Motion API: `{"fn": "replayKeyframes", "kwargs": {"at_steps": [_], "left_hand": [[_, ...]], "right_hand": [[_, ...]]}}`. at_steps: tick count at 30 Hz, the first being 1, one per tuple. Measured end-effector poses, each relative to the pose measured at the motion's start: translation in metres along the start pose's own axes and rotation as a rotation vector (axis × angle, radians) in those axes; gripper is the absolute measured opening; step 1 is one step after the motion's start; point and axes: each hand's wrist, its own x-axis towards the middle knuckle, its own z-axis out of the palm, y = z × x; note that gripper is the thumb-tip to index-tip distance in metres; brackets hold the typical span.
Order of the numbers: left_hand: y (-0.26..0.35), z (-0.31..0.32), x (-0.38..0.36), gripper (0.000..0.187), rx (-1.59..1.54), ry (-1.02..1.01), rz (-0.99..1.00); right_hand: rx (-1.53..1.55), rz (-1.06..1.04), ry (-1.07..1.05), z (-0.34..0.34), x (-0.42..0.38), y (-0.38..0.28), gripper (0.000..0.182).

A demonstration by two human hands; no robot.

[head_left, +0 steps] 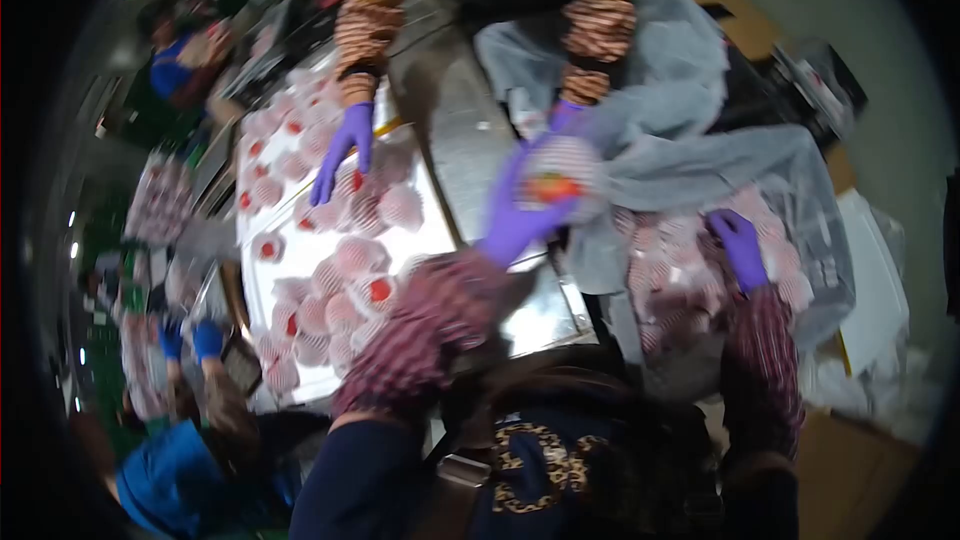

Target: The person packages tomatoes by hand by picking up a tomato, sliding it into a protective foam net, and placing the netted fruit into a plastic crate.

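My left hand (515, 215), in a purple glove, is closed around a red-orange fruit (556, 186) in a white foam net. It is raised over the metal surface between the lit table and the lined box, and motion blurs it a little. My right hand (740, 248), also purple-gloved, reaches into the box on the right. Its fingers are apart and bent over the foam-netted fruits (680, 260), touching or just above them. Grey-blue plastic liner (825, 230) rises around those fruits.
On the left, a bright white table (425, 235) carries many foam-netted fruits (340, 310). Across from me, a co-worker's purple-gloved hand (347, 145) reaches over it; their other hand (570, 118) is behind my left hand. Another person's blue gloves (207, 338) show at lower left. A cardboard box (850, 470) stands lower right.
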Motion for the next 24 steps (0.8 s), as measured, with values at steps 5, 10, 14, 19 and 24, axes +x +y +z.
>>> {"fn": "replayKeyframes", "kwargs": {"at_steps": [5, 10, 14, 19, 24], "left_hand": [[-0.018, -0.167, -0.037, 0.065, 0.787, 0.271, 0.204], [-0.023, -0.221, -0.095, 0.060, 1.743, 0.201, -0.006], [-0.005, -0.169, -0.085, 0.059, 1.738, 0.178, 0.038], [0.003, -0.064, -0.027, 0.049, 0.772, 0.035, 0.197], [0.007, 0.075, -0.005, 0.041, -0.109, -0.431, -0.200]], "right_hand": [[-0.545, -0.058, 0.117, -0.041, 0.010, 0.036, 0.033], [-0.699, -0.056, -0.009, -0.037, 0.020, 0.062, 0.041], [-0.974, -0.365, -0.092, 0.007, 0.027, 0.089, 0.059], [-0.896, -0.056, -0.021, 0.060, 0.038, 0.075, 0.078], [-0.787, 0.068, 0.126, 0.067, 0.036, 0.065, 0.076]]}}
